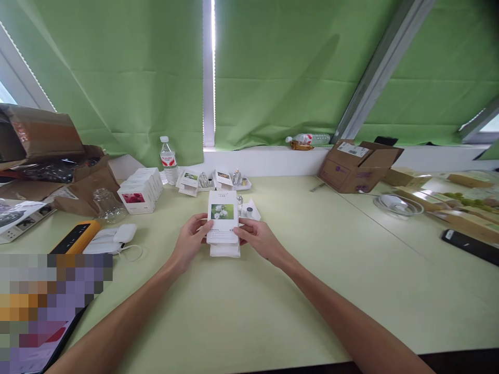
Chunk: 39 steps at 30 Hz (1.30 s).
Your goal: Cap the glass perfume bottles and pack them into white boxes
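Between both hands is a white printed carton (222, 231) with a picture of white flowers on its front. My left hand (192, 236) grips its left edge, thumb on the front face. On the opposite edge, my right hand (259, 236) holds it the same way. Behind the carton, partly hidden, a small glass bottle (240, 205) and a silver cap (249, 212) sit in a white tray (255, 207). Farther back stand two opened cartons, one with a green picture (189, 179) and one beside it (223, 178), with small glass bottles near them.
A row of white boxes (137, 200), a glass jar (107, 205) and a water bottle (168, 161) stand left. An orange device (76, 236) lies near a white cable. Cardboard boxes (356, 166) and a cable coil (397, 204) are at right; another bottle (312, 139) lies on the sill.
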Available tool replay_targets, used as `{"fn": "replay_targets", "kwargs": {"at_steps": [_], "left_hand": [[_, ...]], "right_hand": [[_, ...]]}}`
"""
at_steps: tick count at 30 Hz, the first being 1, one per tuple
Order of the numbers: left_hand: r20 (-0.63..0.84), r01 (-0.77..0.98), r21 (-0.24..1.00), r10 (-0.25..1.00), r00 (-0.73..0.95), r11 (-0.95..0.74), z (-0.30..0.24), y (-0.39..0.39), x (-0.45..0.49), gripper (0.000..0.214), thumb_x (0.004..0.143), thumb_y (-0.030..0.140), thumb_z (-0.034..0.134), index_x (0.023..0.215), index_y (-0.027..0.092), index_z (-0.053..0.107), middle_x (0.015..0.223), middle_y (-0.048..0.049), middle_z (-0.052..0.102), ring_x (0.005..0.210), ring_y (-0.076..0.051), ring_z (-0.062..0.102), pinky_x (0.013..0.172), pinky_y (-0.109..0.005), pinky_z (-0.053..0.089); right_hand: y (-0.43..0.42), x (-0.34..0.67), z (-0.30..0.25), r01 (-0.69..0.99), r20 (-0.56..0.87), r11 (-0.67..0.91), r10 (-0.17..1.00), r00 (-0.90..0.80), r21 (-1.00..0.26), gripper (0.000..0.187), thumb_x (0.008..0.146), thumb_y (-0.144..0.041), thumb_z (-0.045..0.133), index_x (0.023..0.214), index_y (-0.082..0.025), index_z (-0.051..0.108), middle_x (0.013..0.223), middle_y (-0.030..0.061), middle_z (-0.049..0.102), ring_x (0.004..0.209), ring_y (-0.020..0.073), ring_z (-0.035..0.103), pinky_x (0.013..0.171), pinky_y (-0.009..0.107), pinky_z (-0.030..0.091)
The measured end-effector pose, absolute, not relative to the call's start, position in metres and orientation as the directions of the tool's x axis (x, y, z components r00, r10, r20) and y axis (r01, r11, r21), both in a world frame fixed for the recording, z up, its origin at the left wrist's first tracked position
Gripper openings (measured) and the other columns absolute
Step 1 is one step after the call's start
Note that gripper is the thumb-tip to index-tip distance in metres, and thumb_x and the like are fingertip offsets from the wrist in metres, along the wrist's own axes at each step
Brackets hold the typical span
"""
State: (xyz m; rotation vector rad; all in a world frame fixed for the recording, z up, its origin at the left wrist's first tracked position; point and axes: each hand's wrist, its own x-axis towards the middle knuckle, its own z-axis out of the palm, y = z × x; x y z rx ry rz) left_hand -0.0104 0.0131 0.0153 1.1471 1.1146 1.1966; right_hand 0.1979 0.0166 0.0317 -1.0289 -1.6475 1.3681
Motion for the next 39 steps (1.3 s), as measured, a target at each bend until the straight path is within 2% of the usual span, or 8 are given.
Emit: {"fn": "replay_targets", "kwargs": {"at_steps": [6, 11, 17, 22, 28, 33, 39], "left_hand": [[0.016, -0.093, 0.996, 0.992, 0.127, -0.004, 0.016, 0.011, -0.012, 0.055, 0.080, 0.051, 0.062, 0.125, 0.021, 0.052, 0.116, -0.0117, 0.065, 0.097, -0.026, 0.064, 0.078, -0.039, 0.053], [0.001, -0.073, 0.997, 0.993, 0.117, 0.008, 0.017, 0.012, -0.012, 0.055, 0.078, 0.048, 0.066, 0.123, 0.020, 0.052, 0.112, -0.0112, 0.066, 0.090, -0.023, 0.065, 0.076, -0.038, 0.053], [0.012, -0.057, 0.998, 0.996, 0.087, -0.007, 0.020, 0.012, -0.010, 0.056, 0.077, 0.046, 0.068, 0.123, 0.021, 0.049, 0.109, -0.0102, 0.065, 0.094, -0.024, 0.064, 0.076, -0.037, 0.053], [0.061, -0.027, 0.998, 0.994, 0.092, -0.058, 0.020, 0.011, -0.008, 0.065, 0.077, 0.048, 0.067, 0.132, 0.023, 0.043, 0.120, -0.0125, 0.062, 0.094, -0.025, 0.064, 0.072, -0.036, 0.054], [0.113, 0.079, 0.988, 0.969, 0.222, -0.133, 0.012, 0.004, -0.002, 0.090, 0.073, 0.040, 0.073, 0.147, 0.032, 0.023, 0.140, -0.0134, 0.046, 0.098, -0.025, 0.063, 0.076, -0.036, 0.053], [0.103, 0.136, 0.981, 0.966, 0.238, -0.138, 0.010, 0.004, -0.003, 0.088, 0.078, 0.037, 0.066, 0.150, 0.032, 0.015, 0.140, -0.0120, 0.047, 0.101, -0.025, 0.061, 0.079, -0.038, 0.053], [0.118, 0.071, 0.987, 0.942, 0.314, -0.147, 0.014, 0.004, -0.007, 0.089, 0.078, 0.026, 0.064, 0.151, 0.031, 0.014, 0.139, -0.0100, 0.049, 0.107, -0.026, 0.059, 0.082, -0.035, 0.051]], "right_hand": [[0.020, 0.200, 0.027, 0.094, 0.075, 0.118, 0.925, -0.371, -0.989, 0.042, 0.087, -0.046, 0.056, 0.121, -0.021, 0.063, 0.105, 0.0053, 0.071, 0.092, 0.0232, 0.067, 0.082, 0.038, 0.056], [0.021, 0.200, 0.025, 0.067, 0.100, 0.135, 0.920, -0.378, -0.989, 0.040, 0.088, -0.044, 0.054, 0.117, -0.018, 0.065, 0.107, 0.0066, 0.070, 0.094, 0.0233, 0.066, 0.080, 0.038, 0.056], [0.022, 0.200, 0.025, 0.091, 0.093, 0.136, 0.923, -0.374, -0.987, 0.040, 0.086, -0.046, 0.058, 0.113, -0.017, 0.067, 0.102, 0.0067, 0.071, 0.092, 0.0231, 0.066, 0.079, 0.037, 0.056], [0.025, 0.202, 0.024, 0.075, 0.122, 0.154, 0.938, -0.324, -0.985, 0.042, 0.085, -0.049, 0.057, 0.113, -0.019, 0.067, 0.101, 0.0058, 0.071, 0.092, 0.0239, 0.067, 0.078, 0.037, 0.057], [0.026, 0.204, 0.023, 0.085, 0.131, 0.161, 0.949, -0.287, -0.983, 0.043, 0.085, -0.049, 0.057, 0.114, -0.018, 0.066, 0.100, 0.0063, 0.072, 0.089, 0.0236, 0.068, 0.078, 0.036, 0.057], [0.023, 0.203, 0.025, 0.124, 0.141, 0.184, 0.944, -0.299, -0.975, 0.042, 0.086, -0.047, 0.056, 0.116, -0.018, 0.066, 0.099, 0.0069, 0.072, 0.089, 0.0236, 0.068, 0.079, 0.037, 0.056], [0.024, 0.205, 0.027, 0.138, 0.138, 0.184, 0.946, -0.293, -0.973, 0.043, 0.085, -0.050, 0.056, 0.113, -0.019, 0.067, 0.098, 0.0062, 0.072, 0.089, 0.0243, 0.068, 0.078, 0.037, 0.056]]}}
